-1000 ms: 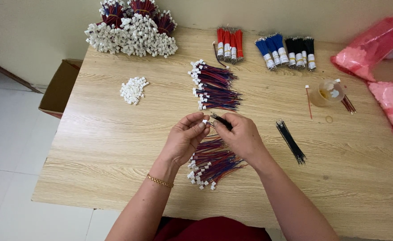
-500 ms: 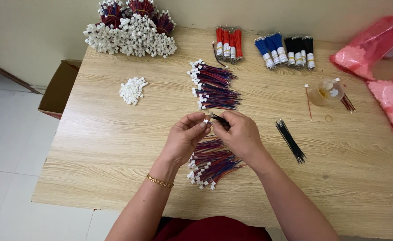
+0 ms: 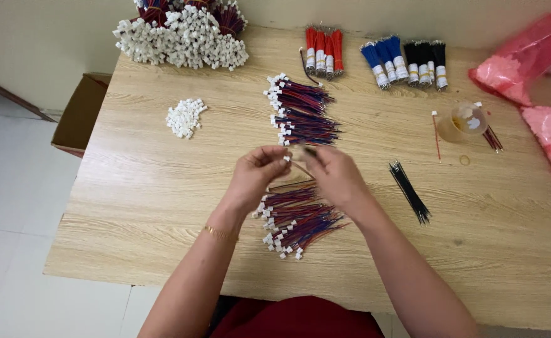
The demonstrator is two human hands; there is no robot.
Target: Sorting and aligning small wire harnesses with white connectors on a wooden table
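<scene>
From the head view, both hands met over the middle of the wooden bench (image 3: 131,206). The left hand (image 3: 257,175) pinched a small white connector (image 3: 286,159) between its fingertips, and the right hand (image 3: 335,175) was closed narrow on thin wires (image 3: 300,168) running into it, held up close where both could work it. Right below lay a fanned pile of red-and-blue leads (image 3: 297,219), within easy reach, and a second pile (image 3: 300,116) sat just beyond the hands. A little heap of loose white housings (image 3: 186,117) waited to the left, black wires (image 3: 409,191) to the right.
</scene>
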